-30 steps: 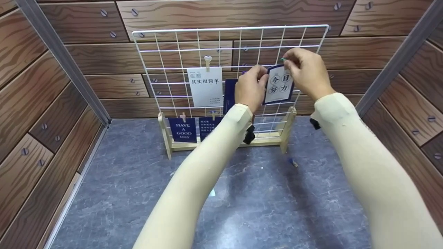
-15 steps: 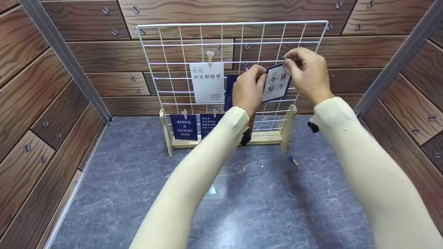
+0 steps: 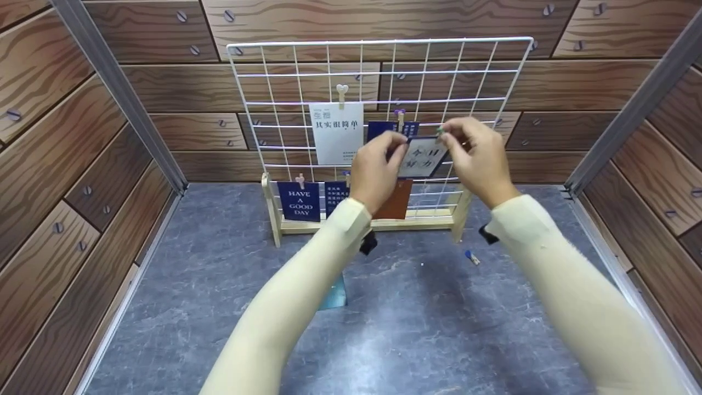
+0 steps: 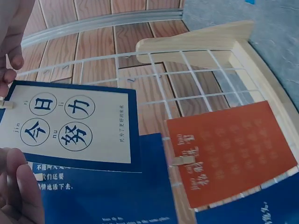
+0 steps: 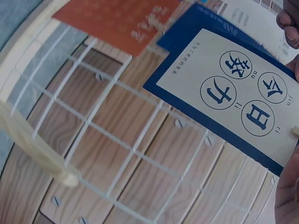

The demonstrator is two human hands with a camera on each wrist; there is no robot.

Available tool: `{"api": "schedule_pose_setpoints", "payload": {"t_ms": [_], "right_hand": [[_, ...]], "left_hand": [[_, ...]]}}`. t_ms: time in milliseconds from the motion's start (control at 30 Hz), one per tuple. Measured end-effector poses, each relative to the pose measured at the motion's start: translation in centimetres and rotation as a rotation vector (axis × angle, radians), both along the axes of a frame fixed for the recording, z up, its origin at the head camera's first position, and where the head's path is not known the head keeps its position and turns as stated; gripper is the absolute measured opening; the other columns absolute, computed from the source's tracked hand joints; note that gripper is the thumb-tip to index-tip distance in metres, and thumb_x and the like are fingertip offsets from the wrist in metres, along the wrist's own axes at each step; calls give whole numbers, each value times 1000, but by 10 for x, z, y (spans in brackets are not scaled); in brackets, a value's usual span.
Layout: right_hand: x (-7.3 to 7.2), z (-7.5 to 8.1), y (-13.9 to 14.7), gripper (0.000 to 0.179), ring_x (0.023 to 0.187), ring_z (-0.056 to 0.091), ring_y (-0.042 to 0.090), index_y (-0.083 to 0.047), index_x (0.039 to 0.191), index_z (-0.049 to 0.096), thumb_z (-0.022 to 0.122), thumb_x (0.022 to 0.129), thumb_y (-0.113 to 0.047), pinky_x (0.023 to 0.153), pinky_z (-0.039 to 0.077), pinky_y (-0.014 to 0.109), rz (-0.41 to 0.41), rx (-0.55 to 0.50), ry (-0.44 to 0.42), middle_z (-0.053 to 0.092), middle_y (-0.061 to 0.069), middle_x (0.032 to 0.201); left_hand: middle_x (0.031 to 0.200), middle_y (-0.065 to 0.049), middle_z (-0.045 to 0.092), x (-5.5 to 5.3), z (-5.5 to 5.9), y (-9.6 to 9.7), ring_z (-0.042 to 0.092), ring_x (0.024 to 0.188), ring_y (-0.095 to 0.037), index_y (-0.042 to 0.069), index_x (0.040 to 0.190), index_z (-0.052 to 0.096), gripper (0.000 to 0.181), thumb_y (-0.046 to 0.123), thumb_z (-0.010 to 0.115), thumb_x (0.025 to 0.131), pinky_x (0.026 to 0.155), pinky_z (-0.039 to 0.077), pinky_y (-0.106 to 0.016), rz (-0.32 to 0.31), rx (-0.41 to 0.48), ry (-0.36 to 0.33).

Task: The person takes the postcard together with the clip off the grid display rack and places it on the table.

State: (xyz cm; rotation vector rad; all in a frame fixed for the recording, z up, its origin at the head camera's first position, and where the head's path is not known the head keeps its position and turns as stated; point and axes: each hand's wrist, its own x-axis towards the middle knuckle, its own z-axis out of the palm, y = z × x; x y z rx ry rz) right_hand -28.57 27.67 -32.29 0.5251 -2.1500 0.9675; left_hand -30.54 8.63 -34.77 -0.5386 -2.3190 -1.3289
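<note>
Pinching the blue-bordered card (image 3: 423,157) near a corner, the left hand (image 3: 375,171) holds it in front of the white grid rack (image 3: 378,42). The right hand (image 3: 478,158) pinches a green-topped clip (image 3: 440,131) at the card's top edge. An orange card (image 3: 397,200) hangs lower.

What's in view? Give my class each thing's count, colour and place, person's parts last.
Walls: three, brown, back and sides
Tabletop: one, grey, between walls
Stand: one, pale wood, on tabletop
Grid rack: one, white, in stand
Held card: one, navy-bordered white, before rack
White card: one, white, upper left
Navy cards: three, navy, lower left, upper middle
Orange card: one, orange-red, low on rack
Hanging clips: five, varied, on hung cards
Green clip: one, green, held card's top
Loose clip: one, blue, on tabletop
Unclear item: one, light blue, tabletop, partly hidden
Left hand: one, pinching held card
Right hand: one, pinching green clip
Sleeves: two, cream, on arms
Wrist pieces: two, black, at cuffs
</note>
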Motion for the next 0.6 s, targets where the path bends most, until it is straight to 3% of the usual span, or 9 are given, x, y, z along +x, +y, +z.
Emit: {"api": "schedule_pose_setpoints", "payload": {"t_ms": [367,600], "right_hand": [[17,-38,-18,6,73,59,7,5,99,72,70,93,6,64,49,13,78,-71,30,74,10,89],[20,-58,-28,6,70,59,7,4,98,72,70,93,7,62,48,13,105,-97,22,74,9,85]], "left_hand": [[105,2,77,26,-39,-30,71,91,-9,13,106,75,9,18,69,100,83,54,-19,-1,-55,168],[96,2,75,33,-59,-42,66,80,-8,12,104,75,8,16,69,101,73,53,-21,-11,-41,182]]}}
